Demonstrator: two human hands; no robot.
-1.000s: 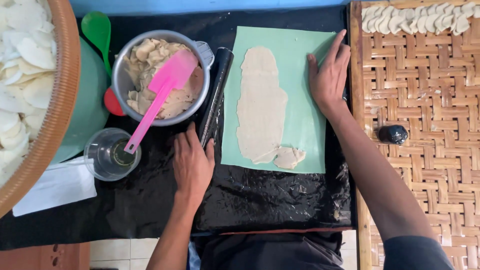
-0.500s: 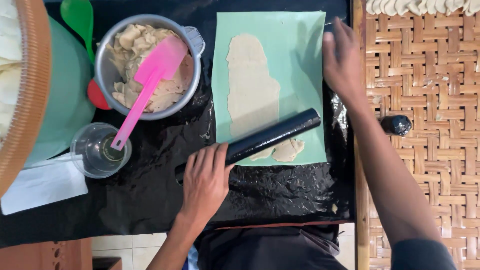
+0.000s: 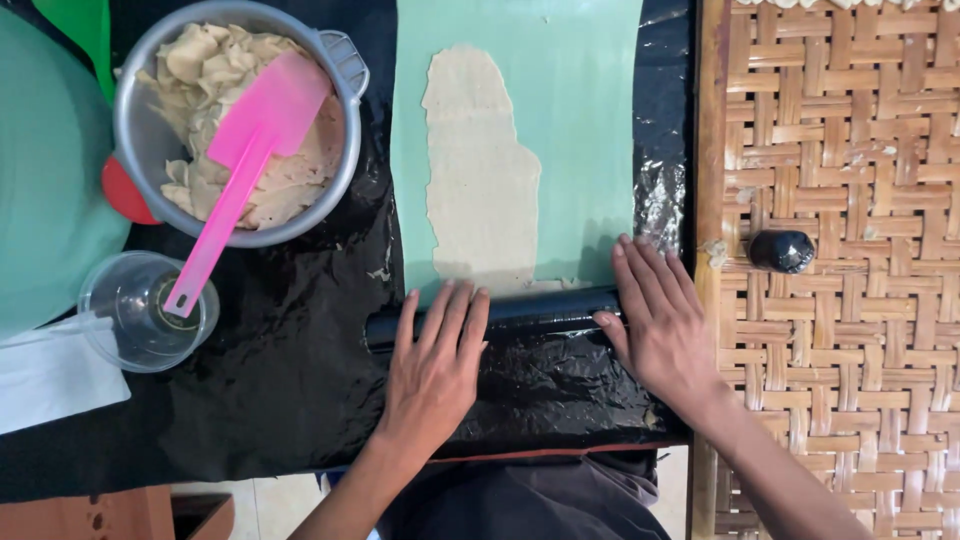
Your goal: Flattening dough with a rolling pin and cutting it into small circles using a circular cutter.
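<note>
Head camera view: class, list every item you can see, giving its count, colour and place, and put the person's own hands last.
Rolling pin: one, black, across the mat's near edge.
Mat: one, pale green, centre.
Dough sheet: one, beige, flattened on the mat.
Metal bowl: one, silver, upper left, holding dough pieces.
Spatula: one, pink, resting in the bowl.
Plastic cup: one, clear, left.
Woven tray: one, tan, right.
Small round object: one, black, on the tray.
Left hand: flat on the pin.
Right hand: flat on the pin.

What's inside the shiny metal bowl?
The round metal bowl holds pale torn dough scraps with a pink plastic spatula lying on top. The spatula covers whatever is beneath it, and the bowl's bottom is hidden.
</note>
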